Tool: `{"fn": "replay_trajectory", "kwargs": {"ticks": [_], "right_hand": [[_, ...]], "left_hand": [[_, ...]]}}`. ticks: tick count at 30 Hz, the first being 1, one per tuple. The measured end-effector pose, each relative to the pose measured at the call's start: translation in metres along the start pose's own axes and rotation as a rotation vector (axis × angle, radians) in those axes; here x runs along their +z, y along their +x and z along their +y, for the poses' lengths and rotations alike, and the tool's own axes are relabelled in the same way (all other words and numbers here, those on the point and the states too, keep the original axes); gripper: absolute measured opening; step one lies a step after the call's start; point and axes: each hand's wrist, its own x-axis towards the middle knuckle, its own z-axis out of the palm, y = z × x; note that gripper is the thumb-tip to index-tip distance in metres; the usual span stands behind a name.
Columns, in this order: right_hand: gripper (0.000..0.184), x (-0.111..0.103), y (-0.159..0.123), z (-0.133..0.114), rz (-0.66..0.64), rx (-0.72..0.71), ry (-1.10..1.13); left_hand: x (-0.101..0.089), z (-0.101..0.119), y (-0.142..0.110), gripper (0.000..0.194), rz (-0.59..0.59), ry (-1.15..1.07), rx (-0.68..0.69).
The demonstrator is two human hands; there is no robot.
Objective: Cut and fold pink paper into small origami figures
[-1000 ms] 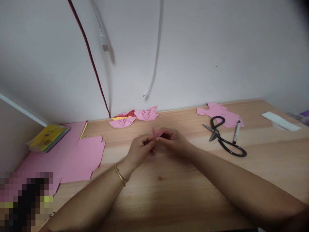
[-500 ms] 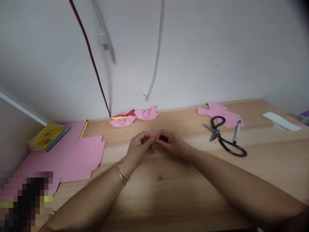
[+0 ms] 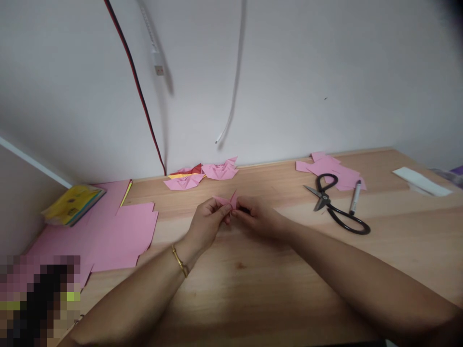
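Between my fingertips, just above the wooden table [image 3: 231, 279], is a small folded piece of pink paper [image 3: 233, 198] with pointed flaps standing up. My left hand [image 3: 210, 217] pinches its left side, thumb on the near face. From the right, my right hand [image 3: 256, 215] is closed on the paper with thumb and fingertips. Much of the paper's lower part is hidden by my fingers. Beyond my hands, against the wall, lie folded pink paper shapes [image 3: 220, 172], one group with a red and yellow folded piece [image 3: 190, 172] in it.
At right lie black-handled scissors [image 3: 324, 198], a marker [image 3: 355, 197], pink paper pieces [image 3: 334, 169] and a white strip [image 3: 421, 181]. Large pink sheets [image 3: 119, 236], a yellow pack [image 3: 74, 204] and a yellow pencil [image 3: 126, 193] are at left. A white cable [image 3: 236, 82] hangs along the wall.
The pink paper's pointed flaps now rise more visibly above my fingers. My right fingers have shifted slightly; both hands stay in the same spot.
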Motion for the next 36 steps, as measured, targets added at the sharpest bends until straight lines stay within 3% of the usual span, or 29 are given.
{"fn": "replay_trajectory", "kwargs": {"ticks": [9,18,27,36], "right_hand": [[0.019,0.0019,0.0015,0.0006,-0.028,0.008,0.02],[0.014,0.0032,0.0022,-0.0043,0.057,0.028,0.269],[0.009,0.0078,-0.0006,-0.0029,0.107,-0.023,-0.048],[0.012,0.0069,-0.0007,-0.0033,0.073,-0.021,-0.03]], "left_hand": [[0.0012,0.0004,0.0015,0.017,-0.015,-0.054,-0.022],[0.0042,0.0026,-0.0006,0.014,0.024,0.015,0.031],[0.0038,-0.0001,-0.0023,0.016,0.112,0.191,0.053],[0.0059,0.0049,-0.0037,0.015,0.14,0.252,0.049]]}}
